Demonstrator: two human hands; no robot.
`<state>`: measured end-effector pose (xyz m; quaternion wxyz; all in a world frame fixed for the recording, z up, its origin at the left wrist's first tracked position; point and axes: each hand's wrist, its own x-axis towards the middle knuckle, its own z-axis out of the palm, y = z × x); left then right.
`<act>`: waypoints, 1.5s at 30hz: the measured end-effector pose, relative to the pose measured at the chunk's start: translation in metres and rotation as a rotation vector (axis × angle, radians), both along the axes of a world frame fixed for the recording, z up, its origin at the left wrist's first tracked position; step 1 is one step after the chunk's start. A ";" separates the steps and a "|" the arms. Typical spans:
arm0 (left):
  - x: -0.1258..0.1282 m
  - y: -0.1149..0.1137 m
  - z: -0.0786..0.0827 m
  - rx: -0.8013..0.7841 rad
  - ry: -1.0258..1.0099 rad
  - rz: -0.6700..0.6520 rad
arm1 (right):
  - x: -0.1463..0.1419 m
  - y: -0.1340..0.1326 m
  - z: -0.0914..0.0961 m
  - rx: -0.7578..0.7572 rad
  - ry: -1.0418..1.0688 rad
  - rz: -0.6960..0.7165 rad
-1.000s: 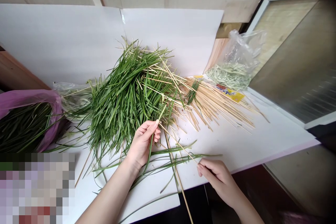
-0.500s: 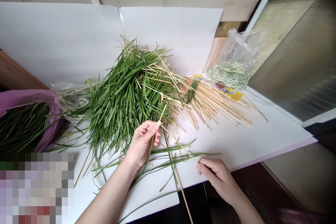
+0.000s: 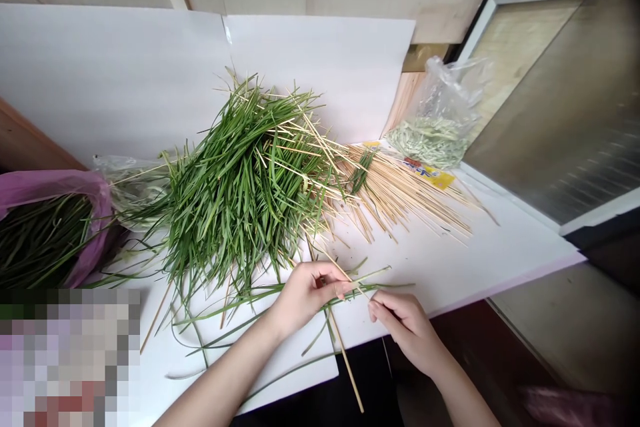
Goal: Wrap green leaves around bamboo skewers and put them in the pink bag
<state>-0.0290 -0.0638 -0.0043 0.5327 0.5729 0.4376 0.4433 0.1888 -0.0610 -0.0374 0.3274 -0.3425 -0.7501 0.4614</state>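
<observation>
Left hand (image 3: 305, 295) clamps a skewer (image 3: 333, 265) with grass blades (image 3: 373, 279), right fingers (image 3: 385, 303) pinch together beside it, and many bare skewers (image 3: 400, 197) remain at far right.

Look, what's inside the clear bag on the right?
The clear bag holds a heap of pale green plant strips. Anything beneath the heap is covered and hidden.

The hands (image 3: 307, 293) hide some grass blades (image 3: 280, 290); a pixelated patch (image 3: 65, 357) blurs the corner.

White tabletop (image 3: 465, 260) — green leaves (image 3: 235, 200), bamboo skewers (image 3: 405, 203)
</observation>
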 end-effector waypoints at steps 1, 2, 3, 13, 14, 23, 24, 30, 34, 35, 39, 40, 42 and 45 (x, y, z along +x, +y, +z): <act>0.000 -0.001 -0.001 0.023 0.036 -0.004 | 0.000 0.000 0.000 0.003 0.004 0.001; 0.000 -0.001 -0.001 0.043 0.071 -0.007 | 0.000 0.000 0.000 0.007 0.008 0.003; 0.000 -0.001 0.000 0.065 0.099 -0.010 | 0.000 0.000 0.000 0.012 0.012 0.005; -0.023 0.012 0.010 0.249 0.283 0.108 | 0.002 0.001 -0.004 -0.026 0.053 -0.051; -0.024 0.013 0.007 0.296 0.372 0.099 | 0.003 0.001 -0.005 -0.031 0.054 -0.048; -0.017 0.012 -0.004 0.431 0.833 -0.017 | 0.003 0.002 -0.004 -0.023 0.070 -0.024; -0.018 0.013 -0.003 0.401 0.774 0.012 | 0.003 0.002 -0.004 -0.022 0.071 -0.021; -0.030 0.018 0.004 0.115 0.039 0.293 | 0.004 0.001 -0.004 -0.027 0.079 -0.018; -0.035 0.019 0.009 0.108 -0.271 0.414 | 0.004 0.001 -0.004 -0.032 0.069 -0.005; -0.035 0.018 0.009 0.109 -0.311 0.429 | 0.004 0.002 -0.004 -0.034 0.067 0.000; -0.034 0.017 0.011 0.105 -0.392 0.473 | 0.005 0.002 -0.003 -0.043 0.060 0.007; -0.034 0.018 0.012 0.101 -0.413 0.482 | 0.005 0.002 -0.003 -0.045 0.056 0.009; -0.034 0.019 0.012 0.090 -0.459 0.488 | 0.006 0.002 -0.003 -0.045 0.049 0.013; -0.035 0.020 0.012 0.077 -0.494 0.489 | 0.006 0.002 -0.003 -0.043 0.046 0.019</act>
